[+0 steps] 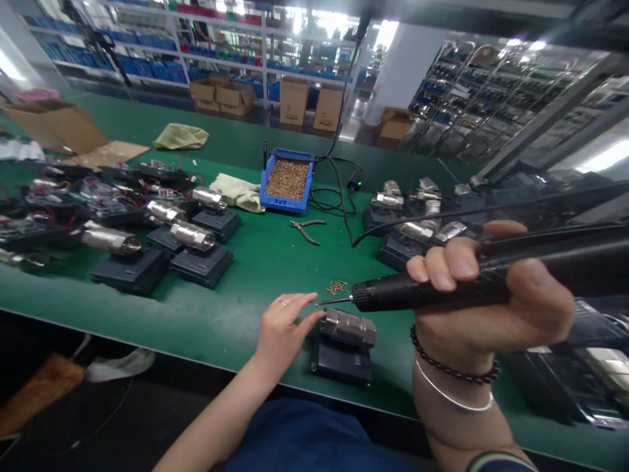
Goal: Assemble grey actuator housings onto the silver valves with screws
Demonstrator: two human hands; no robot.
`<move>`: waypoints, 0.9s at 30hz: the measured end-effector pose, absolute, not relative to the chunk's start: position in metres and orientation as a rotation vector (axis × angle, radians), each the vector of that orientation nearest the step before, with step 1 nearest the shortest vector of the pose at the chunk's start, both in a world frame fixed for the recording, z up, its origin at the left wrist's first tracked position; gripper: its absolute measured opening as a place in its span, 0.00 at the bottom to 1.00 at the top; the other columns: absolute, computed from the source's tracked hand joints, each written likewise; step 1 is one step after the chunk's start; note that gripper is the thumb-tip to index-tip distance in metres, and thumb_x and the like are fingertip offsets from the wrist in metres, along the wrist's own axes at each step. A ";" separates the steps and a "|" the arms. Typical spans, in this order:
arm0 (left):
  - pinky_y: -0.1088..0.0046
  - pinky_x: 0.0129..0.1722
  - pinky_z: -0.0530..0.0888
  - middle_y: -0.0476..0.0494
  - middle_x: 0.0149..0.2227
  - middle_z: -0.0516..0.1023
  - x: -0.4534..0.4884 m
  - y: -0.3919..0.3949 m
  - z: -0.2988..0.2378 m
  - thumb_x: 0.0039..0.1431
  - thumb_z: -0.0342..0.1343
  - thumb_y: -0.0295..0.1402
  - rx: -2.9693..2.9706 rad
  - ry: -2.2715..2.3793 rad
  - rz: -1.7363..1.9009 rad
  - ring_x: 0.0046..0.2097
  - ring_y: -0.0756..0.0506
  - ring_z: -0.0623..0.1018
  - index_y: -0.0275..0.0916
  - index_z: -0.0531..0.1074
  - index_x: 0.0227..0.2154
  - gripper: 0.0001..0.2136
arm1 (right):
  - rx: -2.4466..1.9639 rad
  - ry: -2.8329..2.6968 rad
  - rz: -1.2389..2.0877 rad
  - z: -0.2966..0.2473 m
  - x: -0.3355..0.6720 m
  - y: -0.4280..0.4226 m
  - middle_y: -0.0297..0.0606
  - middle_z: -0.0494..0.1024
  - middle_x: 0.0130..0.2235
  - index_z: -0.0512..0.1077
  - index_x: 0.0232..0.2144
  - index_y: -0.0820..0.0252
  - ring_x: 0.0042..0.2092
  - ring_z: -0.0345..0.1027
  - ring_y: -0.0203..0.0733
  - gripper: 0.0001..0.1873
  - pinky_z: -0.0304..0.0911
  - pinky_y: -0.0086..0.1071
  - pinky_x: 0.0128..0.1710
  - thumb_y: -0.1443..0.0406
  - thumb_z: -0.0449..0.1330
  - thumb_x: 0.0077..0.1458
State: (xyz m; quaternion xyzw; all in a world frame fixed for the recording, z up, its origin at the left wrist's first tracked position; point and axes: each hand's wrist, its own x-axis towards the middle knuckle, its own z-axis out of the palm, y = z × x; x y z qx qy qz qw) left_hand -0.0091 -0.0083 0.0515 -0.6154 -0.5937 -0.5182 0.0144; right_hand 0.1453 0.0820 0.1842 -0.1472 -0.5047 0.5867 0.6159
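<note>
My right hand (491, 295) is wrapped around a black electric screwdriver (393, 296), whose thin bit points left. My left hand (285, 328) has thumb and index finger in a pinch at the bit's tip; whatever is between them is too small to make out. Just below the bit, a metal valve body (350, 328) sits on a dark housing (341, 359) at the front of the bench. A small pile of brass-coloured screws (337, 287) lies behind it on the green mat.
A blue bin (286, 204) holds many small brass-coloured screws. Cutting pliers (308, 232) lie in front of it. Several valve units (201, 262) stand at left, others (400, 242) at right. A black cable (442, 215) crosses toward the screwdriver. Cloths (238, 191) lie behind.
</note>
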 end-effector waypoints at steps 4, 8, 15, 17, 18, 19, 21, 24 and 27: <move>0.71 0.35 0.80 0.45 0.30 0.83 -0.010 -0.012 0.053 0.63 0.56 0.32 -1.884 -1.831 -1.660 0.33 0.47 0.82 0.38 0.78 0.34 0.06 | -0.331 -1.109 1.425 0.184 0.138 0.077 0.25 0.57 0.20 0.75 0.33 0.50 0.19 0.51 0.32 0.12 0.55 0.31 0.21 0.60 0.66 0.42; 0.72 0.34 0.79 0.46 0.28 0.82 -0.014 -0.015 0.052 0.62 0.57 0.31 -1.885 -1.847 -1.668 0.30 0.48 0.81 0.38 0.78 0.31 0.07 | -0.357 -1.089 1.417 0.185 0.131 0.073 0.25 0.60 0.19 0.75 0.32 0.52 0.18 0.51 0.31 0.13 0.53 0.31 0.18 0.60 0.67 0.39; 0.73 0.31 0.78 0.46 0.26 0.82 -0.019 -0.017 0.055 0.62 0.57 0.33 -1.913 -1.826 -1.604 0.29 0.48 0.81 0.36 0.76 0.28 0.09 | -0.309 -1.189 1.458 0.185 0.127 0.070 0.26 0.60 0.20 0.75 0.34 0.50 0.18 0.53 0.33 0.12 0.55 0.32 0.20 0.60 0.66 0.42; 0.73 0.31 0.78 0.46 0.26 0.82 -0.019 -0.018 0.055 0.64 0.55 0.33 -1.944 -1.827 -1.560 0.29 0.48 0.81 0.36 0.76 0.29 0.10 | -0.267 -1.197 1.471 0.184 0.124 0.069 0.27 0.62 0.20 0.76 0.35 0.52 0.18 0.54 0.32 0.13 0.55 0.31 0.19 0.61 0.66 0.43; 0.72 0.31 0.79 0.46 0.26 0.82 -0.018 -0.018 0.055 0.64 0.54 0.33 -1.963 -1.831 -1.534 0.29 0.47 0.81 0.36 0.76 0.29 0.10 | -0.246 -1.200 1.474 0.183 0.123 0.068 0.27 0.63 0.20 0.76 0.35 0.53 0.18 0.55 0.32 0.13 0.56 0.31 0.19 0.61 0.66 0.43; 0.72 0.32 0.79 0.46 0.27 0.82 -0.018 -0.019 0.054 0.65 0.53 0.33 -1.981 -1.840 -1.509 0.29 0.47 0.81 0.36 0.76 0.30 0.11 | -0.223 -1.205 1.477 0.183 0.121 0.067 0.27 0.64 0.20 0.76 0.35 0.54 0.18 0.55 0.32 0.13 0.56 0.30 0.19 0.62 0.66 0.43; 0.70 0.34 0.79 0.45 0.28 0.82 -0.018 -0.020 0.051 0.66 0.51 0.33 -2.009 -1.869 -1.491 0.31 0.46 0.82 0.37 0.76 0.32 0.11 | -0.185 -1.222 1.480 0.182 0.118 0.067 0.27 0.66 0.20 0.76 0.36 0.56 0.18 0.57 0.31 0.13 0.57 0.29 0.19 0.63 0.66 0.44; 0.67 0.42 0.79 0.42 0.39 0.83 -0.020 -0.024 0.041 0.65 0.53 0.34 -2.009 -1.970 -1.565 0.41 0.45 0.82 0.38 0.74 0.43 0.09 | -0.171 -1.257 1.473 0.181 0.115 0.070 0.28 0.68 0.20 0.76 0.36 0.56 0.18 0.59 0.32 0.13 0.60 0.29 0.20 0.63 0.67 0.43; 0.58 0.51 0.75 0.37 0.51 0.78 -0.018 -0.031 0.031 0.63 0.56 0.35 -2.035 -2.300 -1.616 0.52 0.41 0.77 0.40 0.61 0.60 0.24 | -0.234 -1.306 1.426 0.179 0.112 0.081 0.27 0.70 0.20 0.75 0.35 0.56 0.18 0.61 0.32 0.13 0.62 0.29 0.20 0.63 0.67 0.43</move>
